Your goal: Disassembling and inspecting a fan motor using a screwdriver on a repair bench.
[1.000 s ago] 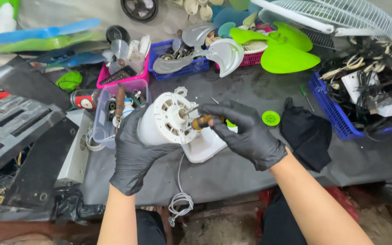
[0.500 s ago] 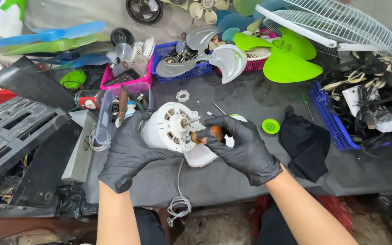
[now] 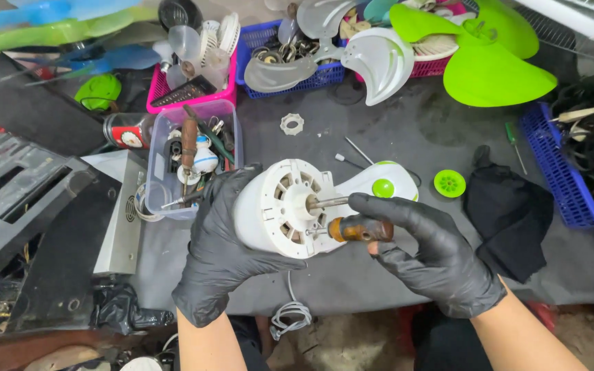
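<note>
Just right of the clear tub of tools [image 3: 173, 137], the left hand [image 3: 225, 254] clasps the white fan motor [image 3: 287, 206] above the grey table [image 3: 393, 130]; right of the motor, the right hand [image 3: 434, 257] grips a brown-handled screwdriver [image 3: 359, 229], tip on the motor's face.

Dark grey bench [image 3: 407, 130] w/ clear tub [image 3: 173, 137], baskets [image 3: 558, 172], green knob [image 3: 449, 183], black cloth [image 3: 510, 213], white nut [image 3: 291, 124].

- We see bare grey tabletop [image 3: 407, 130] behind the white fan motor [image 3: 284, 206], broken only by a white plastic nut [image 3: 291, 124] and a thin metal pin [image 3: 356, 150].
- Left, a clear plastic tool box [image 3: 194, 154] crowds the motor.
- Right, a black cloth [image 3: 510, 213] and blue basket [image 3: 558, 172] block us.
- The green fan blade [image 3: 493, 62] overhangs the far edge.
</note>
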